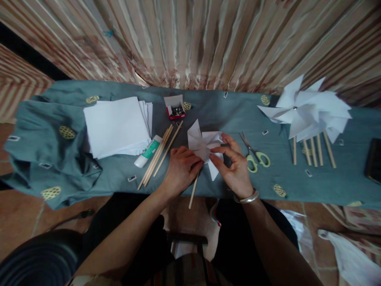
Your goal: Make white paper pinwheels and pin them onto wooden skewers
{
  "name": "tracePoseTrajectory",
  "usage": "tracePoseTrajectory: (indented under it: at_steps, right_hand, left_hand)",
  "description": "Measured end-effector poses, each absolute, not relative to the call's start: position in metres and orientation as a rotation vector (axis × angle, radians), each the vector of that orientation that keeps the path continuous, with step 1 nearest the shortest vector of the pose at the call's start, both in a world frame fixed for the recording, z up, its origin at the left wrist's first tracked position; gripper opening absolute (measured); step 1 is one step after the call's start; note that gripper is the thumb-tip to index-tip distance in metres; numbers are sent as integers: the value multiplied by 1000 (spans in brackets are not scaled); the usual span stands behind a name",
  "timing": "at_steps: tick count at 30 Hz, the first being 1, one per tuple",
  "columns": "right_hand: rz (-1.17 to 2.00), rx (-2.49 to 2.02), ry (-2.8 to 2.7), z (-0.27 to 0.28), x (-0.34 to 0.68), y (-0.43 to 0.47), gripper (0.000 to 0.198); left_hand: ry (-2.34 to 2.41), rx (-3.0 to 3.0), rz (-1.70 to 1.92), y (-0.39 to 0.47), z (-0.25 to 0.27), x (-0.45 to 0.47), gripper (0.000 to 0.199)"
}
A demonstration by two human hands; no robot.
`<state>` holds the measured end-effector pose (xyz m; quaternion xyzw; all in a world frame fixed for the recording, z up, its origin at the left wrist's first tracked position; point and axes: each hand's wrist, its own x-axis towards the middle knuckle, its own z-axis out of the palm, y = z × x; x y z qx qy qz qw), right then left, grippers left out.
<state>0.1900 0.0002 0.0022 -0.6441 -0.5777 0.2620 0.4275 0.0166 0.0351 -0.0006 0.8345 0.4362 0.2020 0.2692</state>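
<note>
A white paper pinwheel (203, 147) lies on the cloth in front of me, with a thin wooden stick (193, 192) reaching from under it past the table's front edge. My left hand (181, 169) is closed at the lower left of the pinwheel, its fingertips pinching the paper where the stick meets it. From the right, my right hand (236, 169) grips the pinwheel, thumb and forefinger close to its centre and other fingers at a blade on the right. A tiny dark spot shows between that thumb and forefinger; I cannot make out what it is.
Left are stacked white paper (116, 127), a glue stick (148, 151) and loose wooden sticks (159, 157). Behind sits an open small box (175, 109) of metal pins. Scissors (254, 153) lie right, then finished pinwheels (309, 107) and a dark phone-like object (374, 161).
</note>
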Motion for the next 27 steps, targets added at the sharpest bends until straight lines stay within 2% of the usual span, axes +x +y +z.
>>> tracePoseTrajectory:
  at_steps: [18,27]
  right_hand:
    - [768,-1554,-1308,-5,186,9,5]
    - [757,-1582,-1310,-9,185,9,9]
  left_hand:
    - [1173,2246,524,37,-2,19,19]
    - [1232,2128,633,43,2,15,26]
